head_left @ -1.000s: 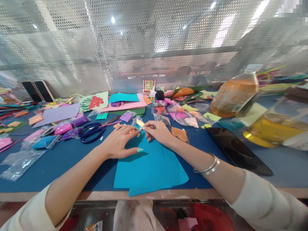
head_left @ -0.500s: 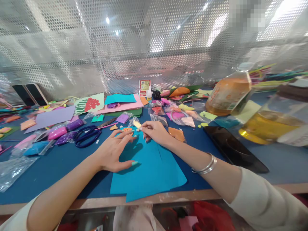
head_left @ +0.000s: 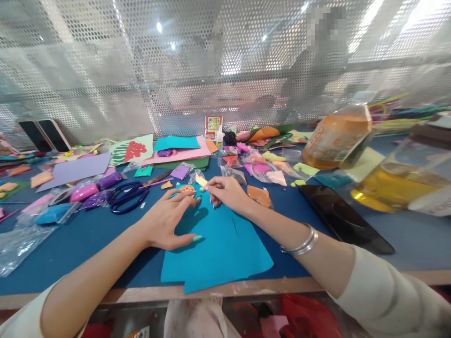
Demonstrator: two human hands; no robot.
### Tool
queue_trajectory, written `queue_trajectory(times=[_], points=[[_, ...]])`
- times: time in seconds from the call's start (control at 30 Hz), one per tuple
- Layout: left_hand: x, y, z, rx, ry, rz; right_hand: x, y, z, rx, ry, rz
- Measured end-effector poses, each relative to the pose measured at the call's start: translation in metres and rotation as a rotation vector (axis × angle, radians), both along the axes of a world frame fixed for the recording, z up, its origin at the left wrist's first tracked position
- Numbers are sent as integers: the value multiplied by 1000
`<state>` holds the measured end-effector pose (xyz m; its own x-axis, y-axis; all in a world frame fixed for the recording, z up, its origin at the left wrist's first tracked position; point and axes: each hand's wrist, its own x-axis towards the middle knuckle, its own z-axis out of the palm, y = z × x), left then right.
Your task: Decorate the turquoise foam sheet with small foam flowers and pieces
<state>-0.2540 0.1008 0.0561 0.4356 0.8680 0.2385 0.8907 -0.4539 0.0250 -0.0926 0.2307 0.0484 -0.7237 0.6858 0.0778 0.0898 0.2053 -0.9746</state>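
Observation:
My left hand lies spread on the teal paper sheets at the table's front, fingertips next to a small orange round piece. My right hand rests on the top edge of the same sheets, thumb and forefinger pinched on a small pale yellow scrap. A silver bangle sits on my right forearm.
Blue scissors lie left of my hands among bagged pink and purple clay. A black phone lies to the right, with an orange drink bottle and a yellow-filled container behind. Coloured paper sheets lie before the perforated metal wall.
The view has shifted slightly. My left fingers have drawn back a little and uncovered the orange round piece; my right hand keeps its pinch on the yellow scrap.

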Motion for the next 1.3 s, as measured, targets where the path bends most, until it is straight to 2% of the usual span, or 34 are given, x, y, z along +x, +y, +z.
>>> queue_trajectory(times=[0.4,0.67,1.07,1.17,1.3], points=[[2,0,0,18,92,3,0,2,-3,29,-1,21],[-4,0,-2,92,33,14,0,2,-3,22,-11,23],[-2,2,-4,18,-4,9,-2,4,-4,-11,15,-3],[-2,4,-5,190,-68,44,-3,2,-2,-70,72,-6],[-2,6,-6,467,-140,102,-3,-13,4,-171,145,164]])
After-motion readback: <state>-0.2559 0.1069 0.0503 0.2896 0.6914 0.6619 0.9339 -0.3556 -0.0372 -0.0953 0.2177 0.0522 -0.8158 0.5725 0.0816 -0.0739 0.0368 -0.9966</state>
